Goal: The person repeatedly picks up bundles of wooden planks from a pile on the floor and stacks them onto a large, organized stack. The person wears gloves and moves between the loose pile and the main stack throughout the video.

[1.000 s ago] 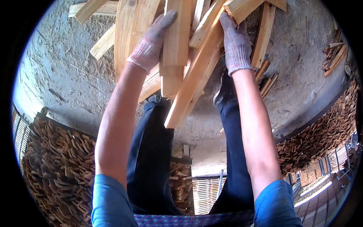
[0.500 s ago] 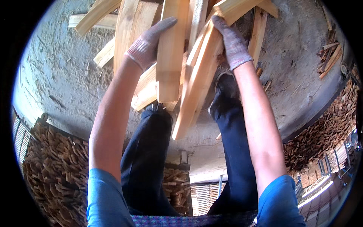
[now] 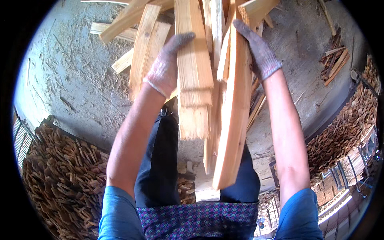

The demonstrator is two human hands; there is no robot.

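Observation:
Between my two gloved hands is a bundle of pale, rough-sawn wooden boards, raised in front of my legs. My left hand grips the bundle's left side, its thumb lying over the top board. On the other side, my right hand clasps a long thick board, thumb on top and fingers hidden behind it. The near ends are uneven, and the long board reaches closest to my waist. Both gloves are whitish knit with dirty grey fingers.
More loose boards lie on the dusty concrete floor at the far left. A small heap of dark wood strips sits at the right. Large piles of wood pieces fill the lower left and the right side.
Both hands have lifted the boards off the floor and drawn them toward my body. The boards are now gathered closer together, and their near ends overlap my thighs.

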